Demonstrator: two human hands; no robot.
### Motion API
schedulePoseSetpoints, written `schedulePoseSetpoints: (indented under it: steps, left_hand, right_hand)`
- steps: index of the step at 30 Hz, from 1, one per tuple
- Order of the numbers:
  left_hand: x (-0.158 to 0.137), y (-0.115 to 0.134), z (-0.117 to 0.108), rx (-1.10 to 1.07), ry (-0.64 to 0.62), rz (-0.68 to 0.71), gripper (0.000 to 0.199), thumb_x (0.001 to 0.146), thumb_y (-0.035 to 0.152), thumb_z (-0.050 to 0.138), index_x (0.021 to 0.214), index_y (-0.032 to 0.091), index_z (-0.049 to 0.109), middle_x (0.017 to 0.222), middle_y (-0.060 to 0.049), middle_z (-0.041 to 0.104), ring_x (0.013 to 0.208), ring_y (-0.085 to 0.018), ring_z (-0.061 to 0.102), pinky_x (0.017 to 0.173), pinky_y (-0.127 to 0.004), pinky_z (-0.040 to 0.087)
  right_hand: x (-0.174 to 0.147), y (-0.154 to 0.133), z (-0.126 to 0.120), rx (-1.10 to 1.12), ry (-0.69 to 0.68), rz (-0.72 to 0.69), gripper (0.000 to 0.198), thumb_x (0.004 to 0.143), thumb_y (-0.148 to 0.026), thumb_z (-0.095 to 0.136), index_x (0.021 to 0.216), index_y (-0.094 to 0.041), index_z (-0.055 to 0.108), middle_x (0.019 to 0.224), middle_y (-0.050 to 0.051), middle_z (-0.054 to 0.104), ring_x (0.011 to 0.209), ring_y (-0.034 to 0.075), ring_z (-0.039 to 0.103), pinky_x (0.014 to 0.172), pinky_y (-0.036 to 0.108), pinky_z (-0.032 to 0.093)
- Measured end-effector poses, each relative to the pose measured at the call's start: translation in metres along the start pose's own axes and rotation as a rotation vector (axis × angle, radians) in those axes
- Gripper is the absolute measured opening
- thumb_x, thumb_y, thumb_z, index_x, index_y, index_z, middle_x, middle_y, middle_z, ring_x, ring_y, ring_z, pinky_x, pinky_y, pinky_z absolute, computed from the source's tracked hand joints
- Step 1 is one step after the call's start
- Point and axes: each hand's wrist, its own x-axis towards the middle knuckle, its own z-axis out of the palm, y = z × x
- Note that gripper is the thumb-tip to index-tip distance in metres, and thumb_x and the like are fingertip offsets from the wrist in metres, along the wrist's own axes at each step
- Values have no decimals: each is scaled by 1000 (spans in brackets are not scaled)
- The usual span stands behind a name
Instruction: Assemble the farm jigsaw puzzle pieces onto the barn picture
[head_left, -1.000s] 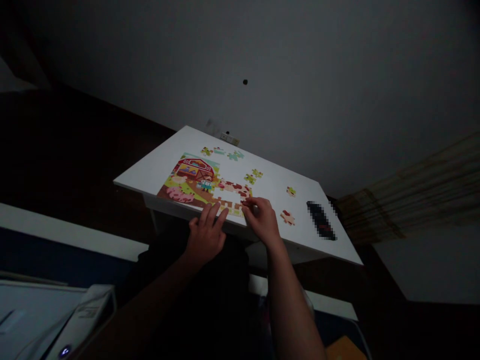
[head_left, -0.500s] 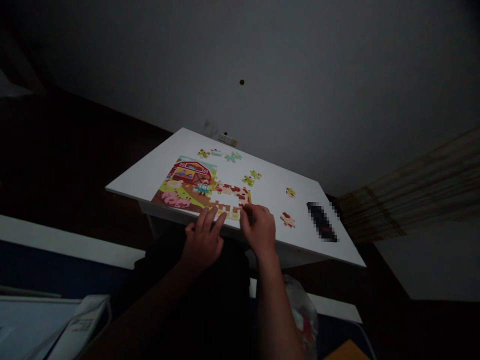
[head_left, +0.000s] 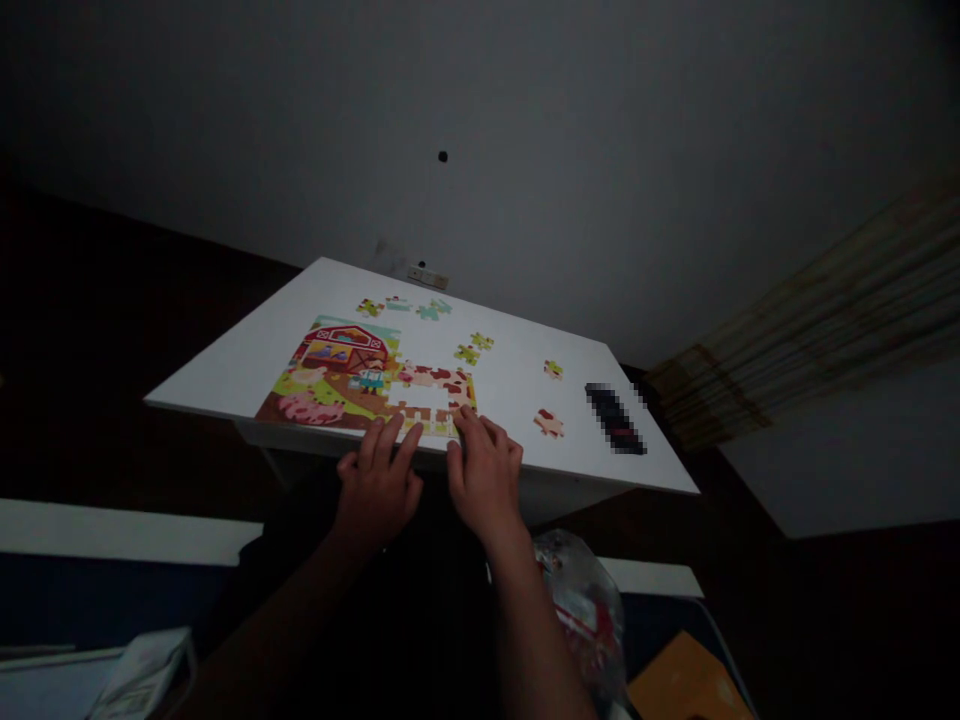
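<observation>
A partly joined farm jigsaw puzzle [head_left: 337,385] lies along the table's front edge, showing a red barn, pigs, a farmer and a cow. White tabletop shows through a gap in the cow's body. My left hand [head_left: 379,490] rests with spread fingers at the puzzle's lower edge, holding nothing. At the lower right corner, my right hand [head_left: 487,475] has its index finger stretched onto the puzzle, thumb apart. To its right lies a loose cow-patterned puzzle piece [head_left: 549,423].
Green pieces [head_left: 468,354] lie beyond the puzzle, and pale blue pieces [head_left: 429,312] farther back. Another green piece [head_left: 553,370] sits to the right, near a blurred dark object [head_left: 615,418]. A clear plastic bag [head_left: 585,610] is below the white table [head_left: 225,370].
My right hand has gone from bent, pinched fingers at the puzzle's lower right to a stretched index finger on that corner. My left hand stays at the lower edge. The view has shifted.
</observation>
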Motion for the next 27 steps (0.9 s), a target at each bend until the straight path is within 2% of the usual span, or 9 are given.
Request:
schedulePoseSetpoints:
  steps: [8, 15, 21, 27]
  left_hand:
    - [-1, 4, -4, -5, 7, -10, 57, 80, 17, 48, 136, 24, 47, 145, -10, 41, 134, -33, 33, 95, -49, 30]
    - [1, 2, -4, 19, -23, 12, 54, 81, 19, 47, 135, 21, 49, 146, -11, 39, 135, -32, 32, 93, -48, 31]
    - [0, 2, -6, 20, -45, -19, 56, 80, 16, 47, 135, 22, 49, 147, -10, 38, 135, -32, 31, 94, -48, 31]
    - [-1, -4, -6, 23, -69, 31, 58, 81, 19, 48, 139, 24, 44, 148, -10, 36, 135, -33, 32, 92, -48, 33]
  right_hand:
    - [10, 1, -7, -40, -22, -50, 37, 86, -25, 50, 122, -31, 52, 134, 4, 52, 117, 31, 43, 93, 51, 33]
    - [9, 4, -7, -69, -44, -90, 46, 87, -23, 49, 130, -39, 47, 137, 0, 50, 119, 30, 41, 94, 51, 31]
    - [10, 6, -10, -83, -69, -97, 40, 89, -27, 50, 128, -40, 51, 136, -1, 50, 118, 28, 42, 93, 48, 34]
    - [11, 1, -13, -178, -86, -88, 39, 92, -28, 47, 129, -38, 51, 137, -2, 49, 119, 26, 42, 95, 45, 34]
